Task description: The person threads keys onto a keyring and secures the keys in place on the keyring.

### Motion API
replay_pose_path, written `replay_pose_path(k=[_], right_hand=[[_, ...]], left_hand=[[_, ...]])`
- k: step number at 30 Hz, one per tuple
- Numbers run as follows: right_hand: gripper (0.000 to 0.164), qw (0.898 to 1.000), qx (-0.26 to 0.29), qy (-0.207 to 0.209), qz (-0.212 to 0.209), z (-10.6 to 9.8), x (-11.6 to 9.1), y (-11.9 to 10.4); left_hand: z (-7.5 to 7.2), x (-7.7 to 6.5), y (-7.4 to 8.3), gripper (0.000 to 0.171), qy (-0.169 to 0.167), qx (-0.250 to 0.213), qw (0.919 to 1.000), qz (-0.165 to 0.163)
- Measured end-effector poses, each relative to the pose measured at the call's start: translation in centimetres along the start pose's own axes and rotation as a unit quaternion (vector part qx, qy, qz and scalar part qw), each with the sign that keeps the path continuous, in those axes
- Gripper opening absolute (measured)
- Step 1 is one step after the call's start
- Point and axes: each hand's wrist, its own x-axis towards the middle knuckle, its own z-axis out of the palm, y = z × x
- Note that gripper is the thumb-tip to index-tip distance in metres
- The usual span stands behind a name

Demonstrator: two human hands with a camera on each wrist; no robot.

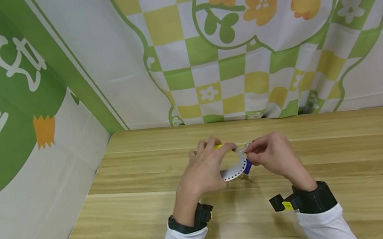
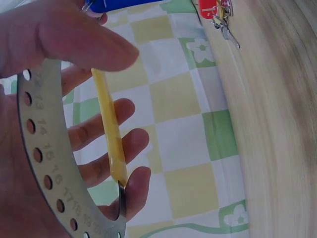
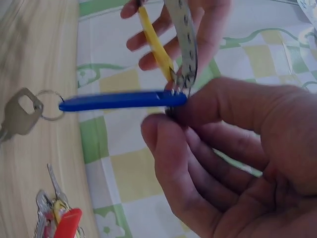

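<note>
While left hand point(image 1: 203, 174) gripped numbered metal ring point(image 2: 49, 121), right hand point(image 1: 274, 155) pinched blue tag point(image 3: 119, 101) by its end; holding the ring steady seemed advisable.

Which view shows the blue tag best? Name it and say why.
The right wrist view: the blue tag shows lengthwise, with its key. The head view shows it small; the left wrist view, only part, cut off at the top.
</note>
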Motion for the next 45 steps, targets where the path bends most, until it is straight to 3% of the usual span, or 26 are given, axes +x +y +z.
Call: replay_pose_path(k=[6,9,12,18,21,28,35,38,42,45], right_hand=[[0.007,0.996,-0.045,-0.034,-0.069,-0.55,0.00,0.46],[0.007,0.995,-0.051,-0.042,-0.080,-0.65,0.00,0.56],[0.010,0.997,-0.028,-0.038,-0.054,-0.54,0.05,0.53],[0.013,0.996,0.079,-0.020,0.033,-0.02,0.26,0.31],[0.013,0.994,0.096,-0.003,0.043,0.22,0.25,0.15],[0.007,1.000,-0.006,0.006,-0.011,0.27,0.14,0.16],[0.008,0.993,-0.070,-0.016,-0.098,-0.08,0.25,0.53],[0.008,0.990,-0.081,-0.017,-0.114,-0.18,0.29,0.60],[0.008,0.995,-0.059,-0.018,-0.081,-0.14,0.31,0.65],[0.010,0.999,-0.008,-0.023,-0.037,-0.02,0.32,0.66]], left_hand=[[-0.02,-0.17,-0.12,0.080,-0.020,-0.013,0.9997,0.010],[-0.06,-0.19,-0.17,0.082,-0.021,-0.018,0.9996,0.003],[-0.12,-0.11,-0.21,0.085,-0.005,-0.013,0.9999,-0.007],[-0.10,0.14,-0.20,0.086,0.022,0.007,0.9996,-0.016],[-0.10,0.19,-0.12,0.084,0.027,0.011,0.9994,-0.016],[-0.12,0.14,-0.01,0.088,0.013,0.011,0.9998,-0.012],[0.15,0.05,-0.08,0.084,-0.011,0.002,0.9999,-0.010],[0.18,0.05,-0.14,0.085,-0.008,0.007,0.9999,-0.009],[0.09,0.09,-0.21,0.089,0.003,0.016,0.9998,-0.013],[0.05,0.14,-0.19,0.089,0.007,0.018,0.9997,-0.016]])
